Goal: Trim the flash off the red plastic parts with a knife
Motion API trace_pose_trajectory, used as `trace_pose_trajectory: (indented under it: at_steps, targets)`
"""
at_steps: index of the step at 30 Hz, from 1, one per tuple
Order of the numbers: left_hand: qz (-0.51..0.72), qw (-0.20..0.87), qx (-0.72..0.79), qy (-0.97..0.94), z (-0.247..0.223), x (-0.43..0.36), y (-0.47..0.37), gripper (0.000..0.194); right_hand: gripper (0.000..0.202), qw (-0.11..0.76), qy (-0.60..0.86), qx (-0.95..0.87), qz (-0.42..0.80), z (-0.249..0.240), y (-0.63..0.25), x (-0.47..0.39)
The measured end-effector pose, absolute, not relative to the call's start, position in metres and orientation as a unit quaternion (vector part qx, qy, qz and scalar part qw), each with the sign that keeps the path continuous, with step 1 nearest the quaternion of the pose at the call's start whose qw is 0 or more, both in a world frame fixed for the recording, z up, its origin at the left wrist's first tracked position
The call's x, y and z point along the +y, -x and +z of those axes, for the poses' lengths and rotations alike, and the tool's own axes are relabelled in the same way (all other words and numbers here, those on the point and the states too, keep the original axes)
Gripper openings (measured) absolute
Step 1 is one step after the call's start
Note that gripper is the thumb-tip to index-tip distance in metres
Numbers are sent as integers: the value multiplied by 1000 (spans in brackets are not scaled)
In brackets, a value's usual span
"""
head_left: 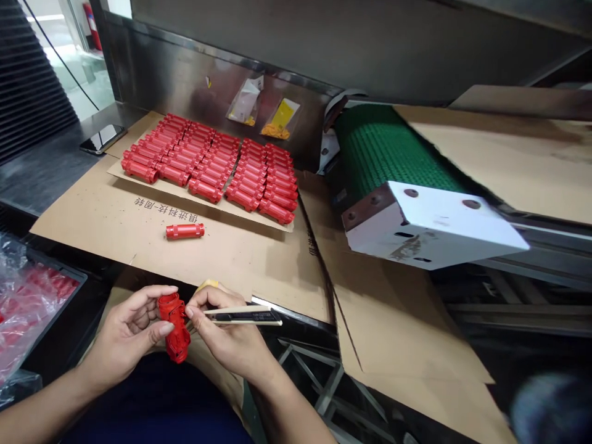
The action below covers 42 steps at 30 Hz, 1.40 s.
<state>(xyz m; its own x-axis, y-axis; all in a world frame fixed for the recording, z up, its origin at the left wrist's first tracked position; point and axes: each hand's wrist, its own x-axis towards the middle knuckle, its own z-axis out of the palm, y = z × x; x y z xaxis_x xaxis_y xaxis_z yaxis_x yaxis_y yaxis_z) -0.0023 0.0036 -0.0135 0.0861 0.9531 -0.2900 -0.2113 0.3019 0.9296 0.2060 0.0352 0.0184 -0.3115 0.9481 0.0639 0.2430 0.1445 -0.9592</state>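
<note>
Above the person's lap, the left hand (124, 336) grasps a red ribbed part (178, 346), its thumb on one side and its fingertips around the upper end. The part stands nearly upright, slightly tilted, with its open end up. Close against its other side, the right hand (231, 336) pinches a slim cream-and-black tool (252, 316) between thumb and fingers, the handle pointing away to the right; the tool's working tip is too hidden to tell. A yellow cover (208, 284) shows on one right finger.

Just beyond the hands, a loose red cylinder (185, 231) lies on its side on a cardboard sheet (102, 216) with printed characters. Behind it, many similar red cylinders (203, 165) lie in five columns on a raised cardboard piece (283, 226). Farther back are a phone (102, 139) at the left and two small clear bags with yellow contents (281, 118) against the metal panel (185, 68).

To the left, clear plastic (16, 314) covers red pieces in a dark crate (78, 288). To the right, a green conveyor belt (393, 148) ends at a white metal bracket (439, 231).
</note>
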Motion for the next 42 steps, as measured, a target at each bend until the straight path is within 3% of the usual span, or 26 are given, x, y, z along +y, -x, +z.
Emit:
trace_pose_trajectory:
  at_steps: [5, 7, 16, 23, 26, 29, 31, 32, 33, 37, 42]
  targets:
    - [531, 633, 499, -261, -1, 16, 5, 42, 30, 431, 388, -426, 694, 4, -209, 36]
    - [529, 649, 497, -228, 2, 17, 7, 44, 37, 468, 357, -343, 732, -5, -211, 38]
    - [510, 661, 500, -231, 2, 12, 5, 48, 48, 502, 365, -332, 710, -19, -208, 39]
    - [504, 667, 489, -249, -9, 11, 5, 47, 60, 444, 416, -417, 675, -25, -212, 35]
    - [481, 651, 498, -313, -6, 29, 23, 50, 53, 408, 450, -487, 628, -27, -213, 23]
    - [429, 491, 576, -493, 15, 73, 65, 60, 29, 316, 514, -647, 466, -28, -218, 12]
    - [286, 261, 673, -630, 36, 111, 97, 48, 27, 262, 530, -698, 404, -29, -222, 9]
    - [154, 153, 700, -680, 45, 130, 111, 41, 27, 249, 537, -704, 392, -29, -223, 9]
    - [116, 111, 711, -685, 54, 148, 123, 36, 28, 245, 544, -702, 388, -29, -223, 10]
    - [58, 70, 720, -688, 62, 192, 141, 30, 28, 260, 543, -704, 378, -26, -221, 12]
    - [70, 33, 738, -671, 39, 183, 127, 56, 32, 305, 558, -673, 377, -29, -230, 6]
